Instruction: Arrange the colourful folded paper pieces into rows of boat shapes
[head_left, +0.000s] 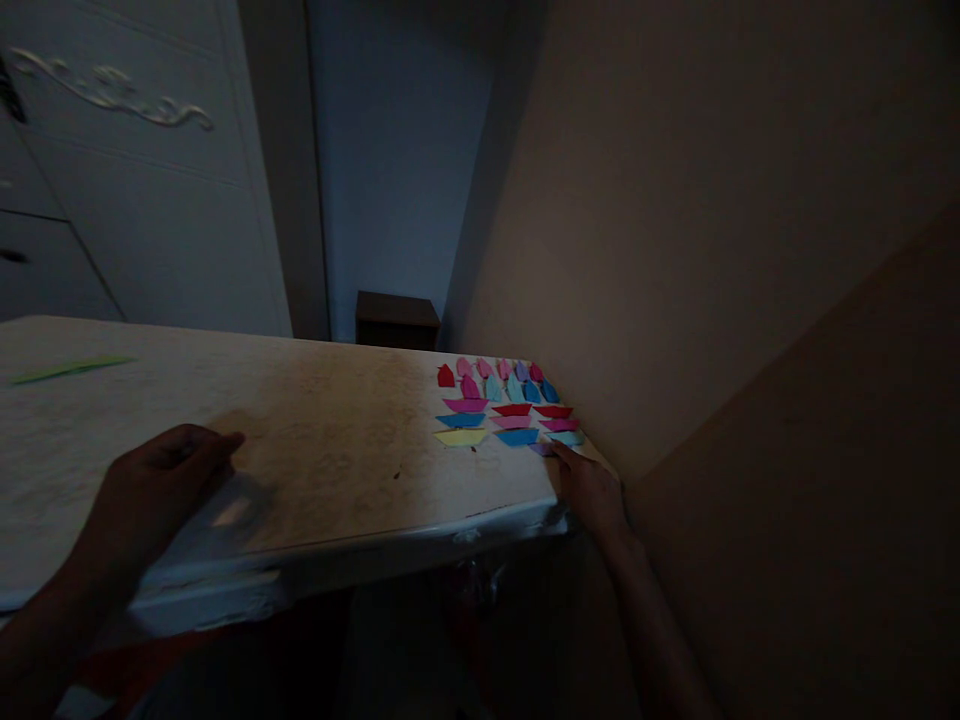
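"Touching what was the right hand (592, 492)?"

"A purple paper piece (541, 450), right of the yellow paper boat (460, 437) on the desk (495, 490); whether its fingers gripped it, I couldn't tell."

"And the left hand (159, 478)?"

"Left of that boat, fingers pinched narrow."

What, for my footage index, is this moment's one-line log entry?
left hand: above brown-stained white table, fingers curled; right hand: at purple paper piece; nearby: rows of multicoloured boat-like and pointed paper shapes

paper boats (512, 410) on table (337, 430), right end, beside wall (637, 250)
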